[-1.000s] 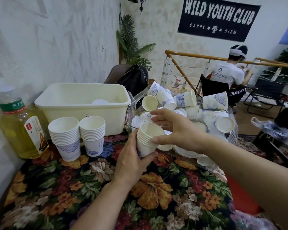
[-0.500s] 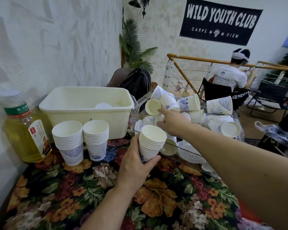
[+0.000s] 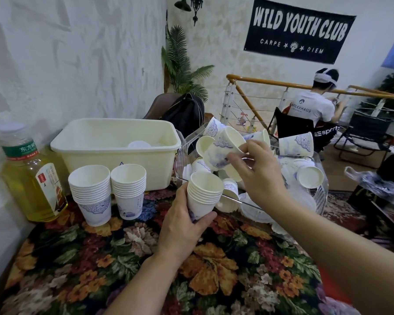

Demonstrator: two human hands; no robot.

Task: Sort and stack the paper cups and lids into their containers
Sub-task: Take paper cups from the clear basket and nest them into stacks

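The left hand (image 3: 182, 226) has its fingers (image 3: 206, 216) curled round a nested stack of cups (image 3: 203, 194), upright over the floral surface (image 3: 123, 264). The right hand (image 3: 257, 171) pinches a tilted cup (image 3: 225, 142), possibly two, above the clear basket (image 3: 321, 198) of loose cups and lids. Two finished stacks (image 3: 109, 189) stand before the cream tub (image 3: 114, 142), an oil bottle (image 3: 30, 176) beside them

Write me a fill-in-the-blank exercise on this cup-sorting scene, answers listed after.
1. The left hand grips a nested ____ of cups.
2. The right hand holds a single cup above the clear ____.
3. ____ finished cup stacks stand before the cream tub.
4. The bottle holds ____ liquid.

Answers: stack; basket; two; yellow
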